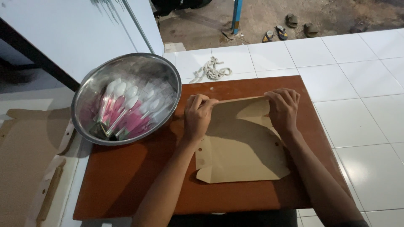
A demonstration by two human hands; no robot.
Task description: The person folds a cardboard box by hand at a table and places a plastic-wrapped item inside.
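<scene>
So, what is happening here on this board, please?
A person sits at a reddish-brown board on a white tiled floor. Both hands press on the far edge of a flat brown cardboard sheet, which is bent over along that edge. The left hand holds the left end of the fold, the right hand the right end. Beside the left hand, partly on the board, stands a steel bowl with wrapped white plastic spoons. A knotted white cord lies beyond the board.

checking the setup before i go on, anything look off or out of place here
Nothing damaged or spilled. Both hands, left hand and right hand, press the brown card sheet on the board. A knotted cord lies loose on the tiles.
</scene>
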